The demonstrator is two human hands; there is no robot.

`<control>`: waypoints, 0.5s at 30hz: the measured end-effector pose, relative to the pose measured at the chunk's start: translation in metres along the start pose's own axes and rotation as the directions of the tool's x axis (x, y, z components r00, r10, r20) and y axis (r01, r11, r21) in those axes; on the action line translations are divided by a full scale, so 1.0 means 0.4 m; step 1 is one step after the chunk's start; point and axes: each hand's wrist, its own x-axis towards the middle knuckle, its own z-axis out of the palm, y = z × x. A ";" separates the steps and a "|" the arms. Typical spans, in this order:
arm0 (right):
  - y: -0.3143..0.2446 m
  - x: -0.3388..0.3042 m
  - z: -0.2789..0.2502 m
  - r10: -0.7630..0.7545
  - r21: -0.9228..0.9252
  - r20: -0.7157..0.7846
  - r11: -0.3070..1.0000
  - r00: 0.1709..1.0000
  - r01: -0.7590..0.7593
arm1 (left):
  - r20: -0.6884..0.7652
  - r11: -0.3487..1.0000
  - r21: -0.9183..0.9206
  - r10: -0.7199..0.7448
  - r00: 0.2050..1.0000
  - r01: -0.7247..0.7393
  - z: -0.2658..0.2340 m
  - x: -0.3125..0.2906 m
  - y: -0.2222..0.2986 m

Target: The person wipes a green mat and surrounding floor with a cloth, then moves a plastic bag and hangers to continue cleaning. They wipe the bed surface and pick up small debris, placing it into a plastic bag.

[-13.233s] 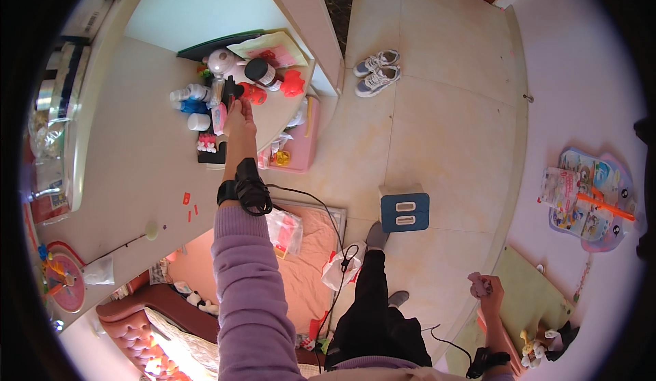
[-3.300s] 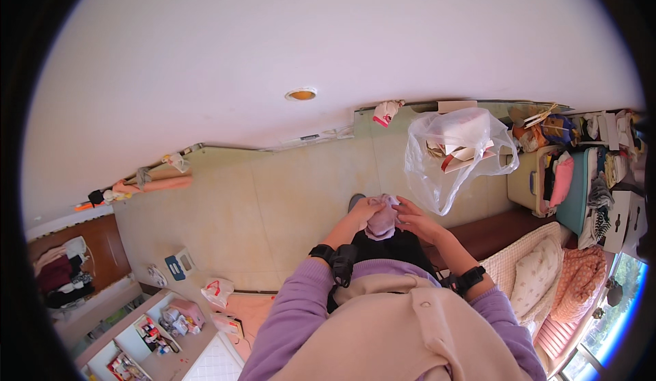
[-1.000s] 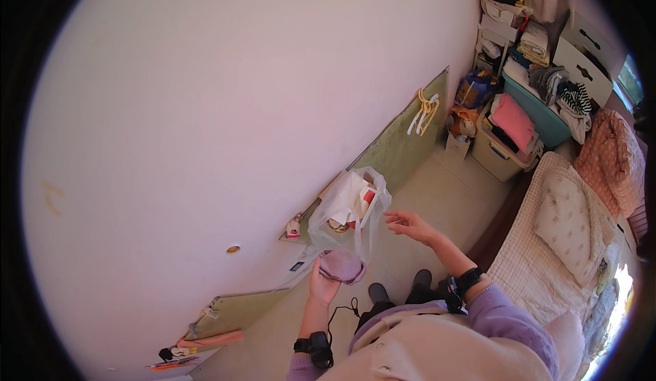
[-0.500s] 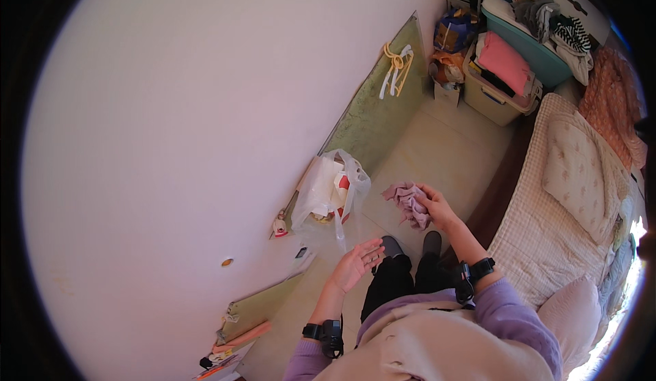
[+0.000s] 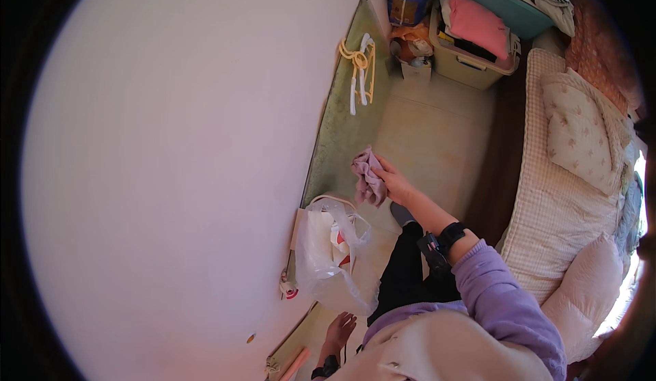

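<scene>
My right hand [image 5: 395,181] is closed on a crumpled mauve cloth [image 5: 370,177]. The cloth hangs in loose folds from the fingers, above the floor and close to the green wall panel. Low in the view, my left hand [image 5: 339,329] is empty, its fingers loosely apart and slightly bent. Nearest to it is a clear plastic bag [image 5: 318,244] with white and red waste inside, set against the wall. The bag's pale rim shows at its top. Between the two hands, the bag stands left of my leg.
Yellow and white hangers [image 5: 362,73] hang on the green panel [image 5: 335,135]. A lidless beige bin [image 5: 465,66] holds a pink folded cloth, with a teal tub [image 5: 506,5] behind. Along the right runs a bed [image 5: 547,237] with pillows. A small figurine [image 5: 288,286] is by the wall.
I have stepped forward along the wall. My right hand has carried the cloth past the bag toward the panel, while my left hand has dropped back and lower.
</scene>
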 end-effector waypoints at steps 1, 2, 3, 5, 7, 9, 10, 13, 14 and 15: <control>0.017 0.049 0.022 -0.050 -0.025 -0.012 0.998 0.999 0.050 | -0.037 0.999 -0.026 0.030 0.999 -0.031 -0.018 0.012 0.015; 0.033 0.095 0.044 -0.074 -0.058 -0.057 0.996 0.996 0.070 | -0.109 0.997 -0.068 0.034 0.993 -0.041 -0.036 0.022 0.029; 0.048 0.141 0.070 -0.147 -0.107 -0.083 0.985 0.986 0.138 | -0.092 0.996 -0.063 0.052 0.994 -0.058 -0.052 0.028 0.044; 0.065 0.211 0.109 -0.326 -0.114 -0.012 0.940 0.945 0.323 | -0.147 0.995 -0.090 0.022 0.989 -0.036 -0.072 0.038 0.071; 0.082 0.266 0.142 -0.485 -0.266 0.022 0.840 0.874 0.472 | -0.112 0.998 -0.027 0.051 0.992 -0.054 -0.076 0.042 0.092; 0.105 0.314 0.153 -0.663 -0.519 0.176 0.566 0.728 0.641 | -0.121 0.998 -0.038 0.037 0.992 -0.042 -0.063 0.045 0.099; 0.113 0.341 0.142 -0.663 -0.547 0.145 0.564 0.734 0.618 | -0.138 0.997 -0.077 0.020 0.990 -0.031 -0.053 0.043 0.097; 0.152 0.435 0.086 -0.697 -0.550 0.056 0.577 0.715 0.604 | -0.171 0.989 -0.147 -0.010 0.985 -0.016 -0.029 0.022 0.080; 0.149 0.480 0.057 -0.681 -0.505 -0.018 0.638 0.732 0.582 | -0.189 0.986 -0.166 -0.019 0.982 -0.013 -0.022 0.014 0.070; 0.149 0.512 0.038 -0.595 -0.448 -0.136 0.750 0.792 0.487 | -0.225 0.986 -0.164 -0.064 0.972 0.027 -0.015 0.009 0.060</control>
